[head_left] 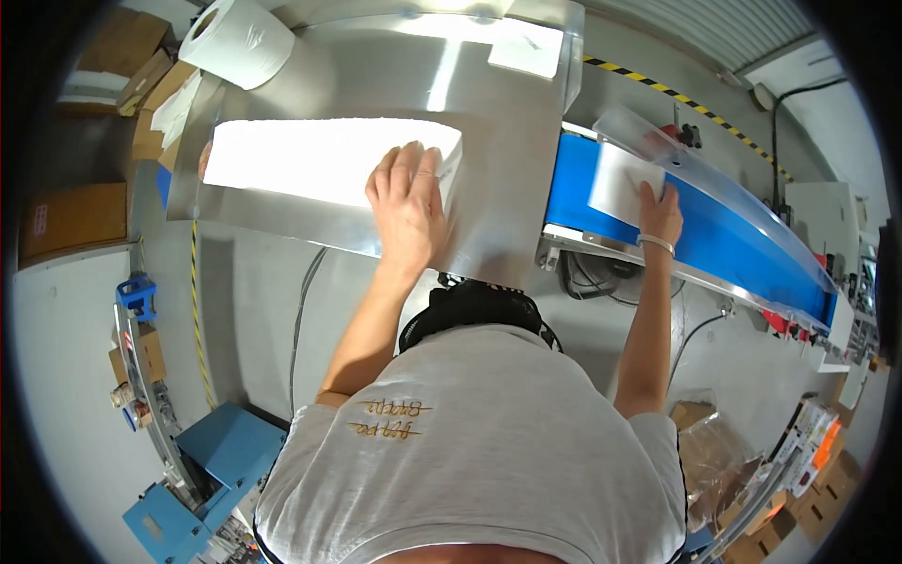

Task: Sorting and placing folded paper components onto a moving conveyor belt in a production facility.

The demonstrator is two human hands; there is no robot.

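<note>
My left hand (407,202) lies flat, fingers spread, on the right end of a long white stack of sheets (310,160) on a shiny steel table (489,122). My right hand (660,214) presses on a single white sheet (620,180) lying on the blue conveyor belt (723,240) to the right of the table. A white band circles my right wrist. Neither hand is closed around anything.
A roll of white paper (240,39) stands at the table's far left corner, and a white slip (526,52) lies at the far right. A clear guard (676,155) runs along the belt. Cardboard boxes (75,218) sit left; a blue cart (202,470) stands lower left.
</note>
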